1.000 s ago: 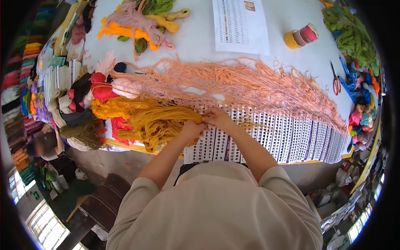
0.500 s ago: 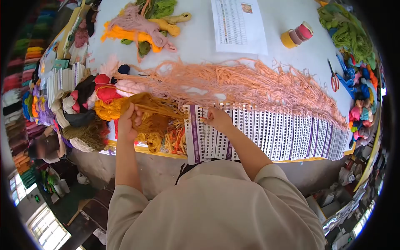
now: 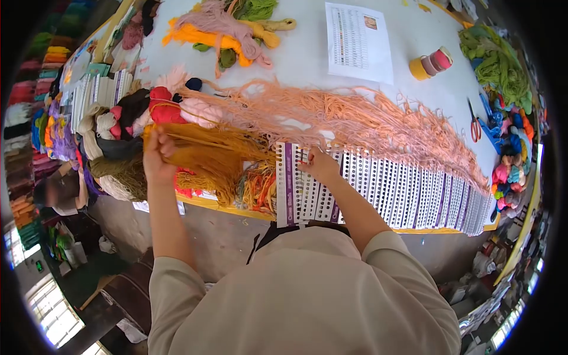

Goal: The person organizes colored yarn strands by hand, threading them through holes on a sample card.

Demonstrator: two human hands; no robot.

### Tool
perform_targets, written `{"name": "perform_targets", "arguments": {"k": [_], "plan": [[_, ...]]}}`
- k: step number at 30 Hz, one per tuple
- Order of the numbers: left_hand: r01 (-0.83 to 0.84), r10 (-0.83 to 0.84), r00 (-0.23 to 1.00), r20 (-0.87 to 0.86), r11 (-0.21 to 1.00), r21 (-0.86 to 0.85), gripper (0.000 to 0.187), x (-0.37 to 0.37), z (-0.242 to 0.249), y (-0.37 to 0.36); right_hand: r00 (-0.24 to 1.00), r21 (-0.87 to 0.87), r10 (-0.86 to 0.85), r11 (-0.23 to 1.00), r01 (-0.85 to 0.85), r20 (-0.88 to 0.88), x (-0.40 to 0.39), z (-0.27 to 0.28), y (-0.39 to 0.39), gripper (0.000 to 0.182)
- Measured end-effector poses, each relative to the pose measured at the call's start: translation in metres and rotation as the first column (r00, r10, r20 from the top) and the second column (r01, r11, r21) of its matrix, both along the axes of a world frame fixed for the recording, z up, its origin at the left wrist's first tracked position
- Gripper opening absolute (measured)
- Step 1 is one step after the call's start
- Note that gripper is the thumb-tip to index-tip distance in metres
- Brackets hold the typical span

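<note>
My left hand [image 3: 158, 158], fingers curled and slightly smeared by motion, grips golden-brown yarn [image 3: 207, 145]. Its strands stretch rightward to the holes of the leftmost white punched card [image 3: 289, 195], which has a purple stripe. At the upper part of the cards is my right hand [image 3: 321, 166], closed in a pinch; what its fingertips hold is hidden. More punched cards [image 3: 384, 192] stand overlapping in a long row to the right. Peach and pink yarn strands [image 3: 331, 115] spread from the tops of the cards across the table.
Skeins in red [image 3: 161, 105], pale pink [image 3: 201, 112] and olive [image 3: 123, 171] lie left. Farther back are a printed sheet [image 3: 358, 44], ribbon rolls [image 3: 431, 64] and a skein pile [image 3: 228, 32]. Scissors [image 3: 475, 123] and green yarn [image 3: 500, 68] are right. Another person [image 3: 62, 189] is at far left.
My left hand has moved left and slightly up, drawing the golden-brown strands out longer. My right hand stays by the cards. The whole view has shifted a little.
</note>
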State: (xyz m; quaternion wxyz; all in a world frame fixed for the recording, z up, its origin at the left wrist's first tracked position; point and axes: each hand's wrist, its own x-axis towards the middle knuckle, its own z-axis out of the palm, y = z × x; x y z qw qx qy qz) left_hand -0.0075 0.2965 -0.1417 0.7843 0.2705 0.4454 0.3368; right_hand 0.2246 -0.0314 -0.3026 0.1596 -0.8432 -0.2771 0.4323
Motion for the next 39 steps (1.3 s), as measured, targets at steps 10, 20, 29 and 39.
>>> {"name": "perform_targets", "arguments": {"k": [10, 20, 29, 39], "plan": [[0.815, -0.443, 0.363, -0.819, 0.577, 0.049, 0.031, 0.030, -0.085, -0.158, 0.998, 0.167, -0.054, 0.984, 0.058, -0.031, 0.002, 0.010, -0.005, 0.038], [0.901, -0.433, 0.219, -0.874, 0.434, 0.011, 0.043, 0.061, -0.143, -0.201, 0.972, 0.173, 0.074, 0.978, -0.115, 0.224, 0.013, 0.011, 0.015, 0.026], [0.874, -0.471, 0.273, -0.839, 0.486, 0.011, 0.025, 0.075, -0.129, -0.207, 0.960, 0.170, 0.101, 0.974, -0.149, 0.262, 0.034, -0.001, 0.010, 0.022], [0.863, -0.598, 0.204, -0.775, 0.483, -0.146, 0.024, 0.063, -0.115, -0.197, 0.977, 0.264, 0.057, 0.958, -0.112, 0.207, 0.046, -0.002, 0.007, 0.019]]}}
